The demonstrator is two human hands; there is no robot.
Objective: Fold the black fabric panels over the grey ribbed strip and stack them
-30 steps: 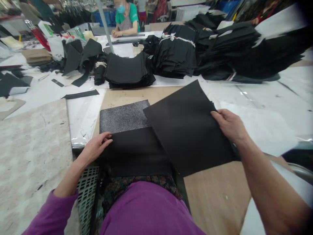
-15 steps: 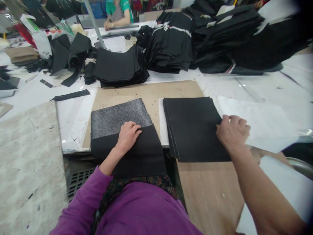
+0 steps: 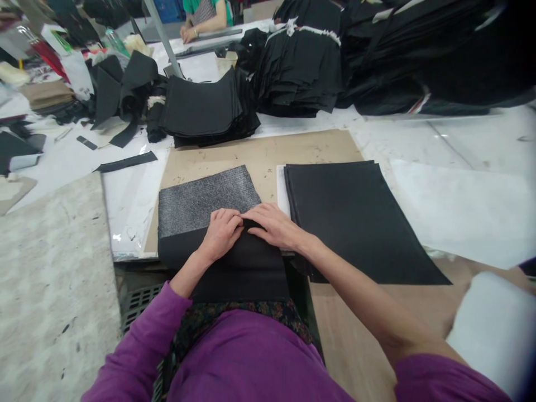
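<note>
A stack of black fabric pieces (image 3: 243, 262) hangs over the near table edge in front of me, with a grey textured sheet (image 3: 207, 195) lying just beyond it. My left hand (image 3: 221, 231) and my right hand (image 3: 274, 223) meet on the top edge of this stack, fingers curled and pinching the top black piece. To the right lies a flat pile of black sheets (image 3: 355, 215) on a brown board (image 3: 259, 153), untouched by either hand.
Piles of black cut cloth (image 3: 209, 109) and taller stacks (image 3: 301, 67) fill the far side. White paper (image 3: 464, 209) lies at the right. A co-worker's hands (image 3: 188, 33) rest on the far table. A slanted metal pole (image 3: 161, 33) rises at the back.
My right hand laid the black sheet on the right pile, let go, and came left to join my left hand on the near stack. The left hand slid onto its top edge.
</note>
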